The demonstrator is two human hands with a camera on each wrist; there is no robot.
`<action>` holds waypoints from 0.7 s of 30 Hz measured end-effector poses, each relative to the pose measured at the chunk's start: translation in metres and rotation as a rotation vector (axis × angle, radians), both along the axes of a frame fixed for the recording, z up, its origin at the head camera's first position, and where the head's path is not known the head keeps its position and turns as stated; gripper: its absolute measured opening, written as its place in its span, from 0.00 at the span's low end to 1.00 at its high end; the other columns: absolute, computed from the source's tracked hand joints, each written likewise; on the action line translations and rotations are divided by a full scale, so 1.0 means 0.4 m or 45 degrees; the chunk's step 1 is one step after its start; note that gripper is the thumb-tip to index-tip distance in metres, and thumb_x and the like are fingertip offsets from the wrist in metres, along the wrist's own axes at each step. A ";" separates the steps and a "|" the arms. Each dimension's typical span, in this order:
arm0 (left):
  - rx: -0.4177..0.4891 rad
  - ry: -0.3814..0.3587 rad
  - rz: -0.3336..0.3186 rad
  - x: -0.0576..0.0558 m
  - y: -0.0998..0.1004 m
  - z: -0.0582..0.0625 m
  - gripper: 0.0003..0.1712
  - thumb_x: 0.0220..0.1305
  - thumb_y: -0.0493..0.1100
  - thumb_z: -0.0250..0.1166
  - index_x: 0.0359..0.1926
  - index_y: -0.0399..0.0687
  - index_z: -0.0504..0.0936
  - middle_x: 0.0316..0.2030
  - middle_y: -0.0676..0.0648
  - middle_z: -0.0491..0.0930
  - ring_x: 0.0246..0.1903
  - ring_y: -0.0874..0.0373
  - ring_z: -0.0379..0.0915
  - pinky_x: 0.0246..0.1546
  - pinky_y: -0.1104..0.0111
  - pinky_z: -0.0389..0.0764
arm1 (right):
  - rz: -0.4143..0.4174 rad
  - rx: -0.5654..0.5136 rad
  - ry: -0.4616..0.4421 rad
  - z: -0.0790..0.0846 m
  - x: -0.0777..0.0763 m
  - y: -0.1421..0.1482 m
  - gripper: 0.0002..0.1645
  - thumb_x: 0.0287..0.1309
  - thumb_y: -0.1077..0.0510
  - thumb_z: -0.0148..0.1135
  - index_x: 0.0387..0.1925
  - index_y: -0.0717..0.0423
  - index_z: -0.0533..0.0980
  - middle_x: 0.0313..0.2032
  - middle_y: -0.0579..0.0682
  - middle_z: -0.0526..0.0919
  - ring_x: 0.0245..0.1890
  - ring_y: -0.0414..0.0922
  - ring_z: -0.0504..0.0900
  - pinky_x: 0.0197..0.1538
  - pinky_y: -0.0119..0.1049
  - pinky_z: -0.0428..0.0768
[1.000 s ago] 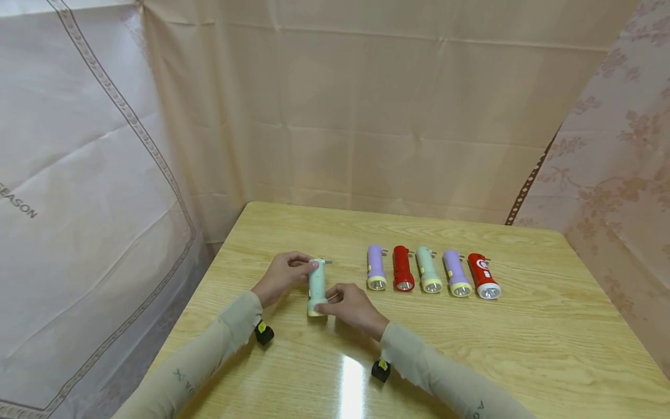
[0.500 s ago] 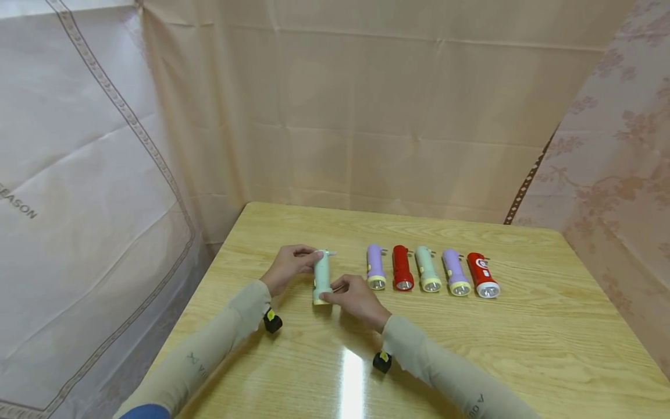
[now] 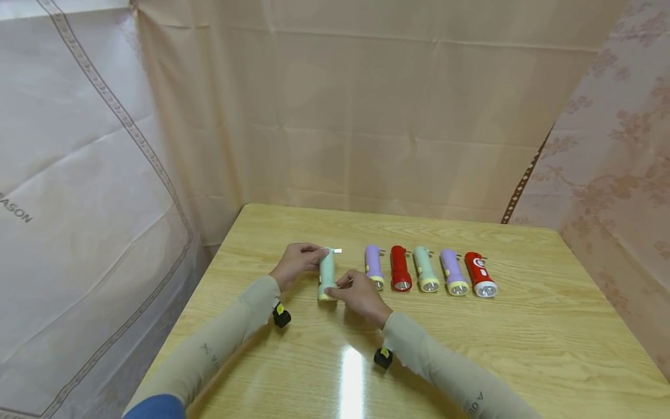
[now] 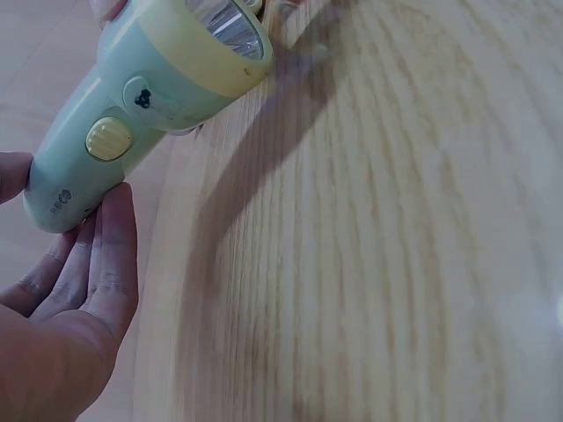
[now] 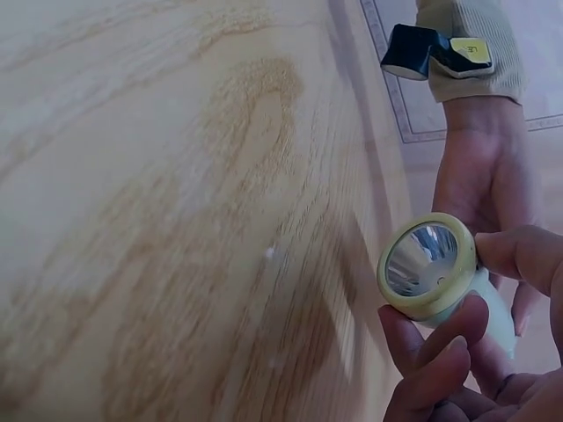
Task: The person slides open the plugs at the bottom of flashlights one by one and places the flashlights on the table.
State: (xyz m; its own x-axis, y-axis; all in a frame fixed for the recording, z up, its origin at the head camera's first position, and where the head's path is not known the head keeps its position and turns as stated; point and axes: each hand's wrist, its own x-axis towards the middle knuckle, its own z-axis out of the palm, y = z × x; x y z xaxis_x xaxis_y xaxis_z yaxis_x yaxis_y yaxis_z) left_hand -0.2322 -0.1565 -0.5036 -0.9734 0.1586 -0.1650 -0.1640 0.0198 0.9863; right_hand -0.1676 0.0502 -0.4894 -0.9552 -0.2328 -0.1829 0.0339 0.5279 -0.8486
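Observation:
A mint-green flashlight point(image 3: 327, 269) with a pale yellow lens rim is held between both hands over the table's left half. My left hand point(image 3: 296, 263) pinches its tail end, beside the plug prongs. With thumb and fingers, my right hand point(image 3: 362, 295) grips the lens end. A yellow ribbed switch point(image 4: 110, 139) faces left on the flashlight's body in the left wrist view. In the right wrist view, the silver reflector point(image 5: 424, 260) points toward the camera. The flashlight appears raised off the tabletop.
To the right lies a row of flashlights: purple point(image 3: 373, 259), red point(image 3: 400, 266), mint green point(image 3: 425, 265), purple point(image 3: 452, 269), and red with white point(image 3: 478, 269). They lie on a wood-grain table point(image 3: 523, 331). A beige cloth point(image 3: 340, 116) hangs behind it.
Both hands have carried the mint-green flashlight slightly right and away from me, nearer the row. The grip on it looks the same, and the row lies as before.

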 end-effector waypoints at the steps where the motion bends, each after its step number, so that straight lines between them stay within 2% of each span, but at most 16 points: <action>1: -0.001 -0.001 -0.001 -0.003 0.003 0.000 0.25 0.67 0.50 0.73 0.54 0.34 0.82 0.50 0.38 0.83 0.44 0.49 0.84 0.51 0.57 0.85 | -0.006 -0.003 -0.007 0.000 -0.001 0.002 0.23 0.55 0.44 0.78 0.40 0.55 0.78 0.43 0.50 0.84 0.41 0.47 0.82 0.42 0.40 0.82; 10: -0.018 -0.018 0.001 -0.029 0.022 -0.008 0.25 0.66 0.51 0.73 0.53 0.36 0.84 0.51 0.39 0.83 0.46 0.49 0.84 0.51 0.58 0.85 | -0.024 -0.028 0.020 0.002 -0.005 0.010 0.22 0.58 0.46 0.76 0.42 0.56 0.77 0.41 0.51 0.84 0.37 0.46 0.83 0.36 0.38 0.82; 21: -0.032 -0.065 0.022 -0.048 0.035 -0.010 0.25 0.67 0.52 0.72 0.53 0.36 0.82 0.51 0.38 0.82 0.46 0.48 0.83 0.50 0.57 0.85 | -0.046 -0.012 0.049 0.006 -0.013 0.014 0.26 0.59 0.42 0.75 0.45 0.56 0.76 0.39 0.52 0.85 0.35 0.45 0.84 0.33 0.37 0.82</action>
State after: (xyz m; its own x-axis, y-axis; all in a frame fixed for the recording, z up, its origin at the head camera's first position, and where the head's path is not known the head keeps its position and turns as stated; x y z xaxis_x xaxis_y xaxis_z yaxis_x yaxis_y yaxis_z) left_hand -0.2514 -0.1423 -0.5076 -0.9662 0.1369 -0.2183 -0.2146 0.0410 0.9758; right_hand -0.1726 0.0559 -0.4871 -0.9693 -0.1998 -0.1436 0.0196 0.5191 -0.8545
